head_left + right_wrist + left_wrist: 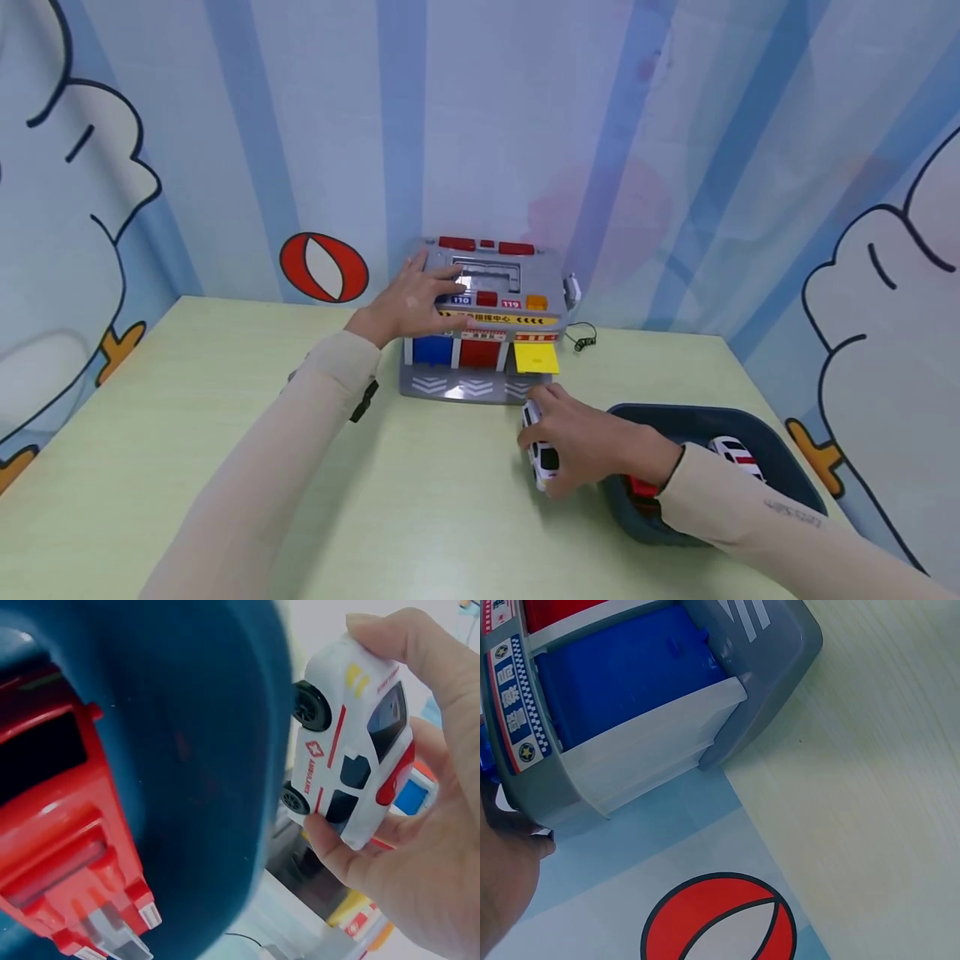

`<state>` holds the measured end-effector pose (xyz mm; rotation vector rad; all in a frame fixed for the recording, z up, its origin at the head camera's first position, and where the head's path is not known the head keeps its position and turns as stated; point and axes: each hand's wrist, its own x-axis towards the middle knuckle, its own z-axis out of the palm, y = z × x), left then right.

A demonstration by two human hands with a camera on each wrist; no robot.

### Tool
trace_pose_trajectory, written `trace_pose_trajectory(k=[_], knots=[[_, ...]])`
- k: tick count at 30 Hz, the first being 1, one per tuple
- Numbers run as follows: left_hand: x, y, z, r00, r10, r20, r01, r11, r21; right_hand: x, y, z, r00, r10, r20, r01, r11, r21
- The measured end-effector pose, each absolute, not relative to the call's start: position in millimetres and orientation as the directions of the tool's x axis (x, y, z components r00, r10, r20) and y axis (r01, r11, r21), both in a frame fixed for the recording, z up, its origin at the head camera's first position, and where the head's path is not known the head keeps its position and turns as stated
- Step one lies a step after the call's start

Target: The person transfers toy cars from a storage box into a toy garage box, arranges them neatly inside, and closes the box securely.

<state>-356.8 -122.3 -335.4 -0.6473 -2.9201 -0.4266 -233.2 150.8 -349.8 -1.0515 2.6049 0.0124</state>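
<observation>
While the left hand point(411, 302) is resting on the toy station point(495, 312), its fingers are lying extended and spread over the grey roof, and its thumb is pointing across the front edge. The right hand point(581, 437) is gripping the toy ambulance point(341, 750), with its thumb and curled fingers pressing on the white body from opposite ends. The toy ambulance is occupying a position just in front of the station's right-hand bay, between the station and the dark blue tub point(195, 750); whether its wheels are touching the table point(435, 517) cannot be determined. The yellow door point(536, 358) is projecting outward above that bay, while the blue door point(432, 351) and the red door point(479, 353) are covering the other two bays. The tub is standing at the right of the table and is containing a red toy vehicle point(67, 817) and a white toy car point(738, 457) with a red stripe. A coiled black cable point(583, 340) is lying beside the station's right side.
</observation>
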Motion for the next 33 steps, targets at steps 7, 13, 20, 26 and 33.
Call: trace_pose_trajectory(k=[7, 13, 20, 26, 33], knots=[[-356, -123, -334, -0.910, 0.388, 0.145, 0.413, 0.874, 0.257, -236, 143, -361, -0.683, -0.665, -0.302, -0.681, 0.730, -0.067], [-355, -124, -336, -0.913, 0.381, 0.148, 0.407, 0.877, 0.256, -242, 136, -364, -0.687, -0.665, -0.292, -0.691, 0.723, -0.021], [-354, -121, -336, -0.907, 0.390, 0.156, 0.419, 0.872, 0.254, -248, 131, -368, -0.707, -0.655, -0.266, -0.680, 0.734, 0.001], [-353, -122, -337, -0.906, 0.389, 0.165, 0.420, 0.873, 0.247, -252, 127, -376, -0.728, -0.637, -0.255, -0.664, 0.748, 0.028], [-354, -124, -340, -0.905, 0.385, 0.182, 0.420, 0.876, 0.236, -261, 123, -377, -0.748, -0.607, -0.269, -0.638, 0.770, 0.036]])
